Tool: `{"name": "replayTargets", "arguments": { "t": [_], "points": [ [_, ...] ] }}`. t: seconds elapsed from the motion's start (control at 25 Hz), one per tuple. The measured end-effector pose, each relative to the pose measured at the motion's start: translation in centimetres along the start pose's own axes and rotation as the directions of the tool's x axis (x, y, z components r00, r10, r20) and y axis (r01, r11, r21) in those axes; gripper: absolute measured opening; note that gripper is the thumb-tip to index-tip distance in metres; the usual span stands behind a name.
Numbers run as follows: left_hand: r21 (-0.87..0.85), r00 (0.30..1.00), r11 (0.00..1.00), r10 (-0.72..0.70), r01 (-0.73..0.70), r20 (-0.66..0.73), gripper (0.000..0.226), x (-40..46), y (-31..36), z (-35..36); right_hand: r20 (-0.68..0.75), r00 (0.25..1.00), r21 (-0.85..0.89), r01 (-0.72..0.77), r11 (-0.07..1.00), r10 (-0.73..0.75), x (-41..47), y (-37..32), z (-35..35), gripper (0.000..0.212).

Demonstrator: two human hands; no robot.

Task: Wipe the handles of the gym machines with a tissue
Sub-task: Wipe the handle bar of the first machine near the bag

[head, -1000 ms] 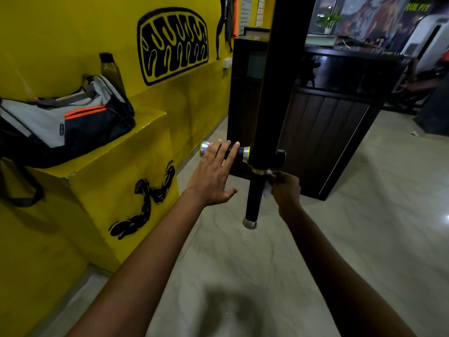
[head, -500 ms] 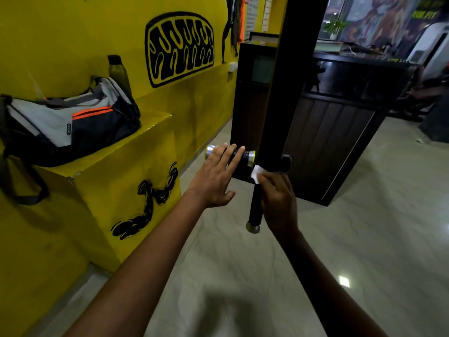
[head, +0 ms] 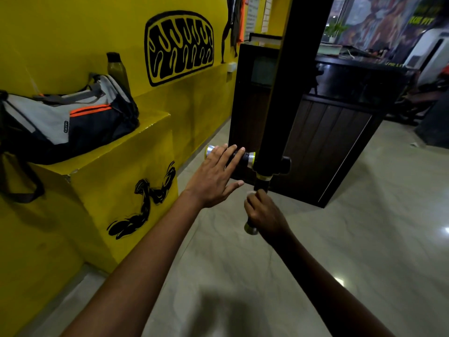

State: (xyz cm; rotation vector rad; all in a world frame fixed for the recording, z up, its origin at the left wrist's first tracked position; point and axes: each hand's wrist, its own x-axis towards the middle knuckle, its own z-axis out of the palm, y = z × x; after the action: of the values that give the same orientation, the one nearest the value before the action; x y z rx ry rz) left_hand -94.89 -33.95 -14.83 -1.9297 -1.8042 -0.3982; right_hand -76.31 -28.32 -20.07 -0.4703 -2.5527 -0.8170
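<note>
Tissue (head: 249,192) was barely peeking out above the right hand (head: 266,215), whose fingers were curled round the lower vertical handle (head: 262,184). That hand had slid down from the joint half a second earlier, so the wipe was running toward the end cap (head: 250,230). Left hand (head: 217,177) rested flat, fingers straight, on the horizontal handle (head: 243,157).

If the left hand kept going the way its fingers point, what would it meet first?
The left hand already lies with straight fingers on the horizontal handle. Beyond that, probably the dark wooden counter, though depth is unclear.
</note>
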Motion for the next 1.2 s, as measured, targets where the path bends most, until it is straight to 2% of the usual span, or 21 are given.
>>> {"name": "replayTargets", "arguments": {
  "t": [0.12, 0.2, 0.32, 0.44, 0.52, 0.64, 0.84, 1.04, 1.12, 1.2],
  "points": [
    [-0.004, 1.0, 1.0, 0.009, -0.009, -0.009, 0.072, 0.1, 0.0, 0.2, 0.107, 0.983, -0.043, 0.155, 0.987, -0.15, -2.8, -1.9, 1.8, 0.009],
    [-0.007, 1.0, 1.0, 0.014, -0.015, -0.012, 0.072, 0.3, 0.0, 0.2, 0.101, 0.975, -0.051, 0.204, 0.978, -0.198, -3.4, -2.2, 1.9, 0.005],
    [-0.008, 1.0, 1.0, 0.007, -0.007, -0.013, 0.072, 0.3, 0.2, 0.3, 0.038, 0.966, -0.05, 0.259, 0.965, -0.257, -3.3, -1.4, 2.1, 0.021],
    [-0.001, 1.0, 1.0, 0.008, -0.008, -0.018, 0.073, 0.4, 0.2, 0.3, 0.044, 0.94, -0.057, 0.34, 0.939, -0.338, -2.8, -0.7, 2.2, 0.043],
    [-0.003, 1.0, 1.0, 0.008, -0.008, -0.015, 0.073, 0.4, 0.2, 0.3, 0.085, 0.913, -0.046, 0.403, 0.914, -0.398, -2.1, 0.1, 1.3, 0.033],
    [0.003, 1.0, 1.0, -0.002, 0.002, -0.003, 0.074, 0.3, 0.0, 0.4, 0.067, 0.893, -0.012, 0.447, 0.895, -0.445, 0.1, 2.3, -0.4, 0.02],
    [0.006, 1.0, 1.0, -0.007, 0.007, 0.007, 0.073, 0.2, -0.2, 0.5, 0.008, 0.917, -0.005, 0.4, 0.917, -0.4, 2.0, 4.6, -1.5, 0.013],
    [0.002, 1.0, 1.0, -0.005, 0.005, 0.004, 0.074, 0.2, -0.2, 0.5, -0.078, 0.954, 0.013, 0.291, 0.957, -0.289, 2.3, 5.4, -2.4, 0.006],
    [0.01, 1.0, 1.0, -0.006, 0.006, -0.002, 0.074, 0.2, -0.1, 0.5, -0.129, 0.972, 0.047, 0.206, 0.978, -0.198, 2.3, 5.2, -2.9, 0.004],
    [0.021, 1.0, 1.0, -0.01, 0.01, -0.004, 0.074, 0.1, -0.1, 0.5, -0.167, 0.986, 0.137, 0.044, 0.99, -0.021, 1.8, 4.8, -2.8, 0.018]
  ]
}}
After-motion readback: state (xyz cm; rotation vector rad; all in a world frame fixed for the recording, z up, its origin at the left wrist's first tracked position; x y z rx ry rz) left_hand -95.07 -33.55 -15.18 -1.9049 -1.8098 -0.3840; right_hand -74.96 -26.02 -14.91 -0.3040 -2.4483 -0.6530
